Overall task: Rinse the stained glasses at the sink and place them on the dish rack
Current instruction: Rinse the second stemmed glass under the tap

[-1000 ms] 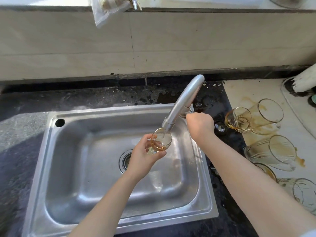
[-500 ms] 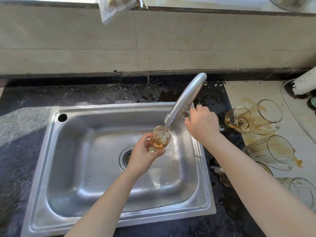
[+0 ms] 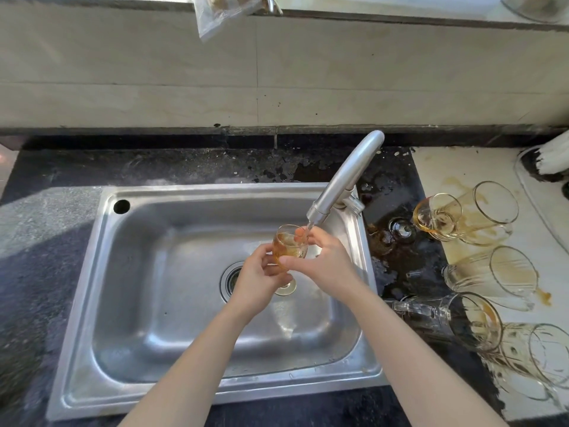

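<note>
while water runs from the tap (image 3: 345, 180) in the head view, a small stemmed glass (image 3: 289, 246) is held upright over the steel sink (image 3: 147, 272), right under the spout, with amber-tinted water inside it. the left hand (image 3: 257, 280) is clamped around the lower bowl and stem, and the right hand (image 3: 326, 263) is closed on the far side of the bowl, a fingertip reaching inside the rim. the step in hand is judged to be the rinsing of the first glass: the stain is being rubbed loose under the stream. next, the tinted water would probably need to be tipped out, and the glass carried to a dish rack, which is not seen anywhere in this view. several more stained glasses (image 3: 468, 212) are laid on their sides on the bench (image 3: 431, 161) to the right of the sink, among brown spills. compared with half a second ago, the right hand has been brought from the tap base onto the glass, so two hands are now used instead of one.
</note>
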### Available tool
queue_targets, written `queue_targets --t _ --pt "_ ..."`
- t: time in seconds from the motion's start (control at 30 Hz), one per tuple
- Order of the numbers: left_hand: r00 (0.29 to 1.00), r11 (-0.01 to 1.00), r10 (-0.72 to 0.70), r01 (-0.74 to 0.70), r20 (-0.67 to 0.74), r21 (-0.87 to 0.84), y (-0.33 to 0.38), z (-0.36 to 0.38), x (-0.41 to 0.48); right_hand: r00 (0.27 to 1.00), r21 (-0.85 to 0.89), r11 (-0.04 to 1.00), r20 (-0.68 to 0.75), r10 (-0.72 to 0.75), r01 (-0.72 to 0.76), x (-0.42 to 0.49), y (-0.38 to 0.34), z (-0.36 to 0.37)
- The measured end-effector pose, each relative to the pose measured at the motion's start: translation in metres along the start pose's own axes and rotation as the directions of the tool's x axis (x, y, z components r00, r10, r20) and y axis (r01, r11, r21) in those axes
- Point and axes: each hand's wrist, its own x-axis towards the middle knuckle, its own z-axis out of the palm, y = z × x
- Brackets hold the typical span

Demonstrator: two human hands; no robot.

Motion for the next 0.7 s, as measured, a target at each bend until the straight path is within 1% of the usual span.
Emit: queue_targets --t 0.1,0.2,0.23,0.3,0.33,0.43,0.57,0.7 --pt "0.999 0.999 -0.023 0.021 0.034 0.033 -0.009 -0.001 -0.001 0.999 0.054 0.998 -0.043 0.021 -0.018 -0.006 0.011 0.002" --pt "0.997 0.994 -0.06 0.054 0.055 0.099 -0.017 -0.001 -0.003 0.999 0.052 0.998 -0.008 0.034 -0.034 -0.005 0.015 0.009" --pt "0.996 0.99 -0.072 0.065 0.051 0.123 -0.017 0.0 -0.002 0.998 0.066 0.996 -0.025 0.061 -0.06 -0.001 0.015 0.009" --pt "0.995 0.987 -0.085 0.078 0.046 0.141 -0.014 0.002 -0.002 0.987 0.148 0.979 -0.055 0.151 -0.141 0.005 0.013 0.006" --pt "0.995 0.986 -0.081 0.073 0.053 0.148 -0.012 0.003 -0.002 0.981 0.186 0.967 -0.049 0.186 -0.174 0.007 0.012 0.003" --pt "0.995 0.981 -0.058 0.042 0.083 0.192 -0.005 0.005 -0.006 0.972 0.204 0.952 -0.02 0.235 -0.226 0.008 0.013 -0.002" --pt "0.996 0.986 -0.069 0.059 0.059 0.156 -0.001 -0.003 -0.013 0.942 0.269 0.903 0.053 0.333 -0.334 0.008 0.016 0.001" --pt "0.985 0.982 -0.167 0.161 0.053 0.098 0.012 -0.011 -0.012 0.94 0.325 0.884 0.056 0.337 -0.336 0.011 0.016 0.01"
